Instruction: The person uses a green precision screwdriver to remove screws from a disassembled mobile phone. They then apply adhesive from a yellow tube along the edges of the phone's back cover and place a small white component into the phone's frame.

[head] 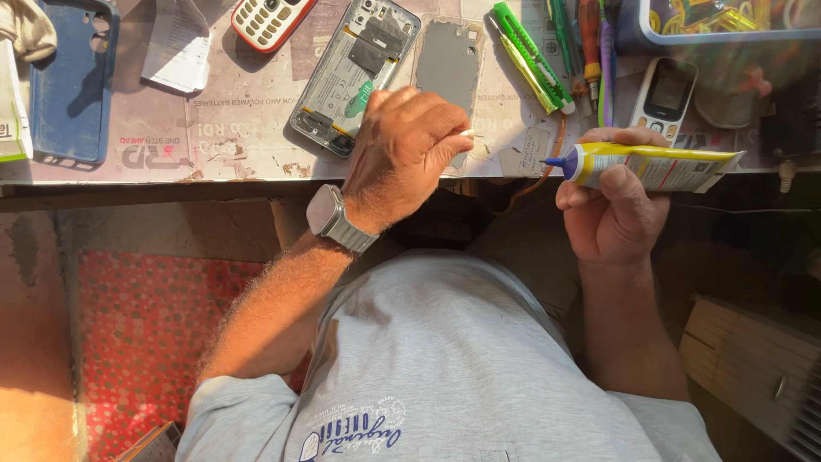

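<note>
You are sitting at a workbench bearing an opened phone. Your right hand is gripping a yellow glue tube; your left hand, apart, is pinching a small white stick.

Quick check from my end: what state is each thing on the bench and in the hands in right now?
Glue tube: held in right hand, blue nozzle uncapped.
Left hand: pinches a small white stick.
Smartphone: opened, insides showing.
Back cover: off, flat beside it.
Utility knife: blade retracted.
Blue case: empty.
</note>
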